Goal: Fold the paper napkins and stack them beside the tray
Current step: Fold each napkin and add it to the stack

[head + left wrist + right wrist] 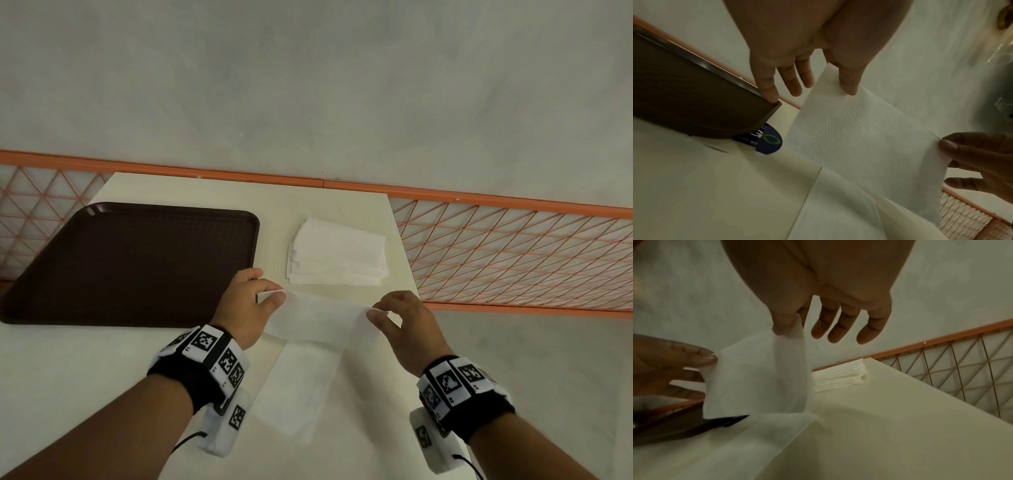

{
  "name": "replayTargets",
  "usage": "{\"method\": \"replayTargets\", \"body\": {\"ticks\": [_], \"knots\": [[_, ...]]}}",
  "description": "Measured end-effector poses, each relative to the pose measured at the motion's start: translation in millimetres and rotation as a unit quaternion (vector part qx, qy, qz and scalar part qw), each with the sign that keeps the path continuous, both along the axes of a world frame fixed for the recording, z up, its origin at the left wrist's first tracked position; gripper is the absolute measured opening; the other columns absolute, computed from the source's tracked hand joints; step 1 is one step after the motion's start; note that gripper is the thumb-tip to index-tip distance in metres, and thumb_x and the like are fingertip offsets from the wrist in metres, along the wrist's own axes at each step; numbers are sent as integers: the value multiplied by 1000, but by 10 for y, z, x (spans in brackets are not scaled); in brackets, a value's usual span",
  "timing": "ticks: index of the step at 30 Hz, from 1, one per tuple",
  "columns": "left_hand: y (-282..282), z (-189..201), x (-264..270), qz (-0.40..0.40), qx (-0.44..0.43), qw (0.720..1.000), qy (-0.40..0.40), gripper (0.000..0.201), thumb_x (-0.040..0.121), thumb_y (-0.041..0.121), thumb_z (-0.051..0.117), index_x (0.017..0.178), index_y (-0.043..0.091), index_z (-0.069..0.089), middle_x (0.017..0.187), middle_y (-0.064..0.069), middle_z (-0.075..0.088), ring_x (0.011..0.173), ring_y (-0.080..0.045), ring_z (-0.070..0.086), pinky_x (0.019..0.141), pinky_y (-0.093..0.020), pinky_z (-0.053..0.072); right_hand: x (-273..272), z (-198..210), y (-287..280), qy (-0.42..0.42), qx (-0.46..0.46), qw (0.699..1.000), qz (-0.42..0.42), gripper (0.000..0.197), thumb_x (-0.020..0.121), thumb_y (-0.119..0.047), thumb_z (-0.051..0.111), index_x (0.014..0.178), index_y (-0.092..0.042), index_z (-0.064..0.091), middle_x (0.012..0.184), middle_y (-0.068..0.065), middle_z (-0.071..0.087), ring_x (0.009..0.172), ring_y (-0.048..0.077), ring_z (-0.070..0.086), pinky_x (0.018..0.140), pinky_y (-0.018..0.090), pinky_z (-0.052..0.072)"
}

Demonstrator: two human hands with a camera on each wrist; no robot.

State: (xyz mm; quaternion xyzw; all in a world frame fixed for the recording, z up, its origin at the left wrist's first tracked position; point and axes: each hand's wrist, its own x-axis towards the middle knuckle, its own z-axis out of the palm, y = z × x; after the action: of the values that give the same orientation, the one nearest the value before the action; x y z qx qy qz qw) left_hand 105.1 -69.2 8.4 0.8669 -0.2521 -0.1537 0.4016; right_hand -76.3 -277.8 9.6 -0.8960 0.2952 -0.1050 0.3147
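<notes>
While your left hand (245,305) and right hand (407,325) each pinch one far corner of the napkin (315,322) between thumb and forefinger, the near part of it lies flat on the desk (85,377), so you seem to lift the far half to fold it over. Your other fingers (838,326) hang loose and hold nothing. Further on, the stack of napkins (337,253) waits just beside the brown tray (130,260), and nothing stands between it and your hands.
</notes>
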Motion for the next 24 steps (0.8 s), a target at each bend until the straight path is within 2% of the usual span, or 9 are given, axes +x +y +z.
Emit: {"method": "replayTargets", "body": {"ticks": [2,4,6,10,12,14,18,22,24], "knots": [[-12,8,1,-9,-15,1000,-7,19,91,27,63,106,16,70,132,7,48,121,-7,45,99,-17,30,-18,3,2,0,-10,1000,20,20,88,-41,65,101,-27,68,108,-15,55,104,9,53,91,28,43],[-37,28,-25,-21,-41,999,-3,18,91,25,63,105,17,69,119,9,60,109,-3,52,86,-4,33,-21,17,34,20,-8,999,40,28,86,-42,67,111,-29,65,108,-20,55,103,5,52,93,25,41],[-70,55,-61,-41,-46,998,-1,16,92,26,62,103,18,70,104,11,66,95,1,58,75,0,35,11,28,76,40,-10,998,53,28,86,-42,66,112,-31,64,105,-22,59,100,3,54,93,23,42],[-100,86,-86,-60,-47,997,5,15,92,28,60,100,20,70,95,13,69,89,6,60,74,-5,41,70,25,98,36,-1,997,66,13,92,-38,61,97,-30,70,89,-15,70,87,2,62,78,20,48],[-79,84,-65,-54,-46,997,13,16,92,28,60,100,18,70,94,10,70,90,1,62,77,-11,45,61,43,63,13,60,997,52,9,92,-31,63,91,-26,71,83,-14,70,78,-2,62,70,12,45],[-46,67,-43,-50,-42,998,26,18,93,28,59,100,17,70,94,8,70,89,-3,63,77,-16,47,46,77,29,-17,135,990,23,10,90,-28,66,85,-22,72,77,-11,70,68,-4,60,64,9,43],[-4,-43,-78,-39,-37,997,60,16,93,28,59,96,18,70,87,9,68,85,-5,63,73,-20,46,35,67,-1,-33,231,972,-31,15,88,-28,69,77,-18,72,70,-8,67,63,6,57,62,20,45],[64,-226,-171,-58,3,992,110,18,92,30,60,89,16,71,81,1,71,81,-16,67,77,-38,55,4,-53,-5,8,237,970,-59,19,84,-30,73,73,-14,70,70,-4,68,63,10,58,63,25,47],[90,-292,-200,-79,35,988,128,21,92,31,59,87,14,70,81,-5,71,79,-23,68,75,-44,57,-11,-116,-14,31,246,966,-72,20,83,-31,74,73,-14,71,70,-3,69,62,11,60,63,27,50]]}}
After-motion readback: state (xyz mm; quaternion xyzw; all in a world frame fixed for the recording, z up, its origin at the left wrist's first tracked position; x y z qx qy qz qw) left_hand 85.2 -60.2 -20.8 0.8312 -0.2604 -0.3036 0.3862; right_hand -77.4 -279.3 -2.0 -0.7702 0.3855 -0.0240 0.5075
